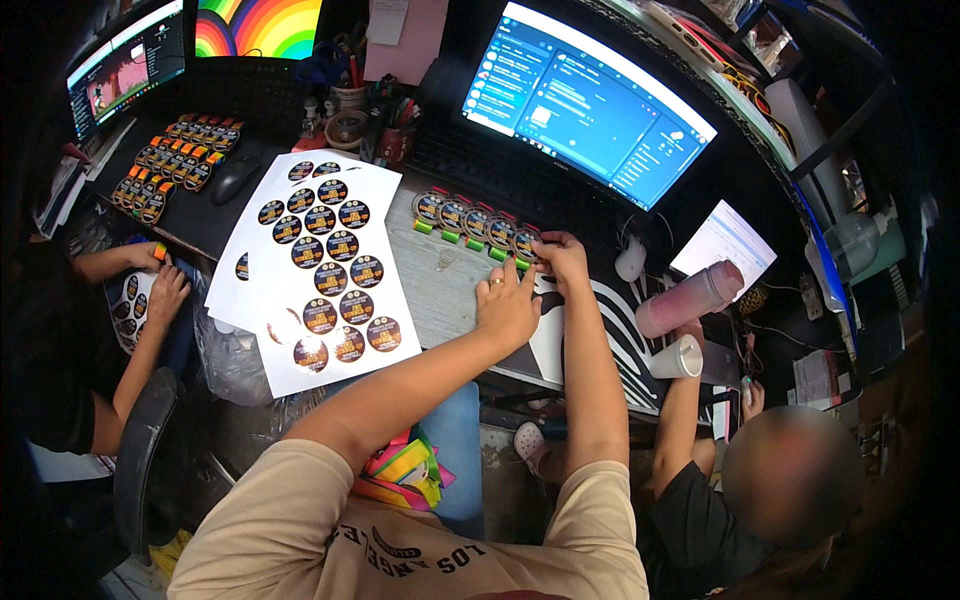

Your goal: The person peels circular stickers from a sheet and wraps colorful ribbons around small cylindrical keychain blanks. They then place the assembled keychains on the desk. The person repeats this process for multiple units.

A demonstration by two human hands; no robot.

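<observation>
A row of several round medals (467,222) with dark printed faces and green ribbons lies on the grey desk surface. At the right end of the row is one medal (525,243), with both hands on it. My right hand (564,262) grips its right edge, thumb and fingers closed. Fingers of my left hand (508,300), which wears a ring, pinch at its green ribbon (511,258); the fingertips are partly hidden. Left of my arms lies a white sheet (385,290) of round black stickers, overlapping another sheet. Bright coloured ribbons (408,470) rest on my lap.
A lit monitor (590,95) and keyboard stand behind the medals. At right are a pink tumbler (690,300), a white cup (677,357) and a seated person. Another person's hands (160,290) work at far left, near more medals (180,165) and a mouse (237,180).
</observation>
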